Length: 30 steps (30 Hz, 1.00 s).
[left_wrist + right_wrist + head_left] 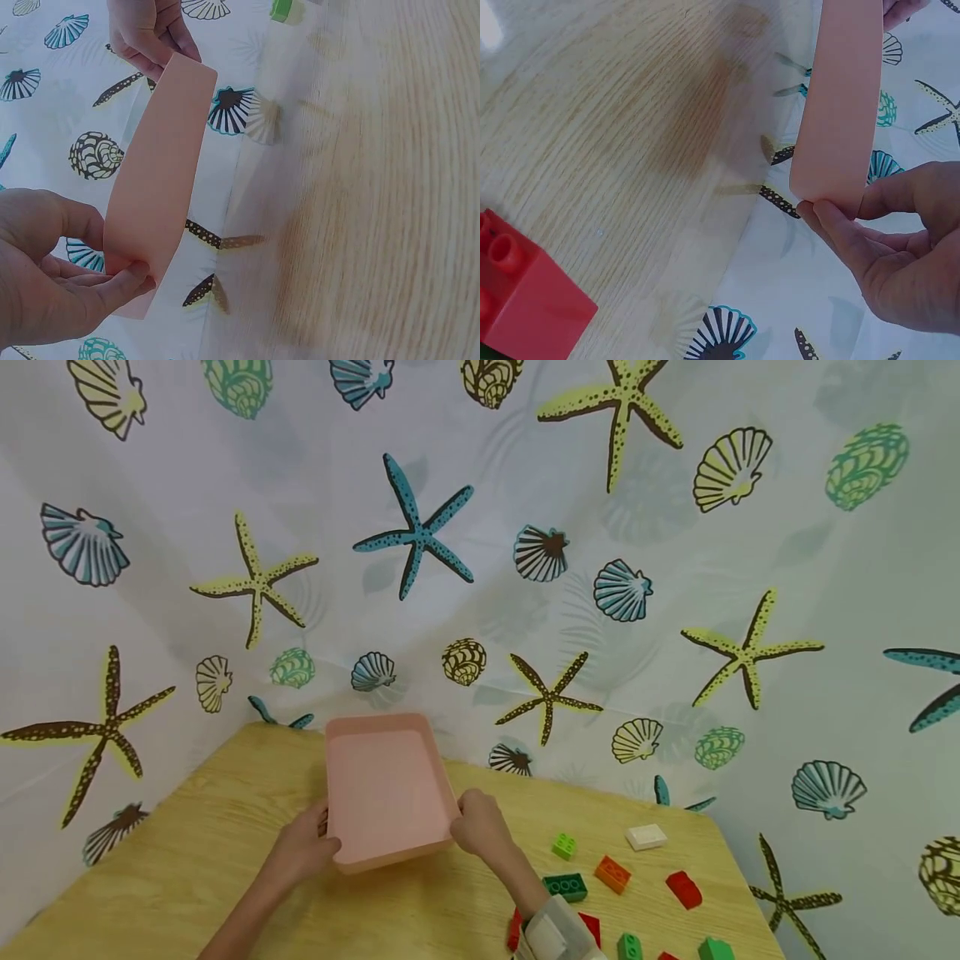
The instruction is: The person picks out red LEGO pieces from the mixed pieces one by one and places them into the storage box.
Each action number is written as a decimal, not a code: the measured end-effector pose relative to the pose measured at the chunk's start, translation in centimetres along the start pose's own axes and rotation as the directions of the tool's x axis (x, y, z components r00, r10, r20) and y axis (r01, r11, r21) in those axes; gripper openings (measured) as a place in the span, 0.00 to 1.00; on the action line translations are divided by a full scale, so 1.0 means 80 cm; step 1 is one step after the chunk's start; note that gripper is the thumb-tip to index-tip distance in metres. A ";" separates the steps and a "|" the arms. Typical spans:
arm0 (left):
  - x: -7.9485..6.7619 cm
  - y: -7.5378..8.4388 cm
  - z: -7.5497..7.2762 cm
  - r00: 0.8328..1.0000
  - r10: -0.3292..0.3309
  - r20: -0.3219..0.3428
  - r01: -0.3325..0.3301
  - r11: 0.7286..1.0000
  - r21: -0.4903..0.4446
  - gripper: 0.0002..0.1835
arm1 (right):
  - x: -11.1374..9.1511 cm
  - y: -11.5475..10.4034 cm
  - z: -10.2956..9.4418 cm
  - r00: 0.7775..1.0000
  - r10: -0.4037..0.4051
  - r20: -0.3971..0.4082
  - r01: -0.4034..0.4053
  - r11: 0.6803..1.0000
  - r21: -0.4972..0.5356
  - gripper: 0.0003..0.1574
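A shallow pink tray [390, 785] is tilted above the wooden table, its hollow inside facing the head camera and holding nothing. My left hand [302, 845] grips its lower left corner, thumb at the front edge. On the other side my right hand [480, 822] pinches the lower right corner. The left wrist view shows the tray's side wall [161, 165] between the left thumb and fingers. In the right wrist view the tray's wall [836, 112] runs up from the right fingertips toward the other hand.
Building bricks lie at the table's right: a dark green brick [566, 887], an orange brick [612, 874], a lime brick [564, 846], a white brick [646, 837] and several red ones, including a red brick [684, 890]. A seashell-print cloth [450, 627] hangs behind the table [187, 860].
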<state>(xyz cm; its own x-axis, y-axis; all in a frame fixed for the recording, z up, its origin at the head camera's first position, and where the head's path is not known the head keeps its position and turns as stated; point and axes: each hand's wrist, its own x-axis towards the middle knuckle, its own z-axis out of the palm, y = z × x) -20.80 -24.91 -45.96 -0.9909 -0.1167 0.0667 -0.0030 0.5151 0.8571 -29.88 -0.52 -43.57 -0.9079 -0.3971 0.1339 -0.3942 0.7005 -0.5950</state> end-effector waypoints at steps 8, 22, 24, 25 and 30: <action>-0.006 0.009 0.006 0.999 0.007 0.032 -0.004 0.997 -0.081 0.36 | -0.032 0.005 -0.016 0.999 0.014 -0.038 -0.012 0.999 0.048 0.11; -0.017 0.023 0.020 0.998 0.055 0.038 -0.049 0.990 -0.132 0.36 | -0.074 0.010 -0.033 0.996 0.086 -0.018 -0.083 0.990 0.117 0.10; -0.020 0.025 0.022 0.997 0.065 0.041 -0.058 0.987 -0.149 0.36 | -0.080 0.011 -0.034 0.995 0.095 -0.027 -0.092 0.989 0.114 0.09; -0.022 0.025 0.023 0.997 0.066 0.045 -0.058 0.985 -0.160 0.36 | -0.083 0.011 -0.034 0.994 0.101 -0.029 -0.097 0.988 0.117 0.09; -0.029 0.029 0.031 0.998 0.042 0.053 -0.031 0.981 -0.189 0.36 | -0.097 0.015 -0.037 0.991 0.128 -0.039 -0.123 0.985 0.119 0.08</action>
<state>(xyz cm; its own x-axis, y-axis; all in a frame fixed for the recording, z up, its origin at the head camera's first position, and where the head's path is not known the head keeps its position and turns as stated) -18.89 -21.29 -45.38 -0.9959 -0.0501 0.0754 0.0533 0.3484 0.9358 -23.72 5.18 -43.01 -0.9559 -0.2804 0.0876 -0.2599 0.6681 -0.6972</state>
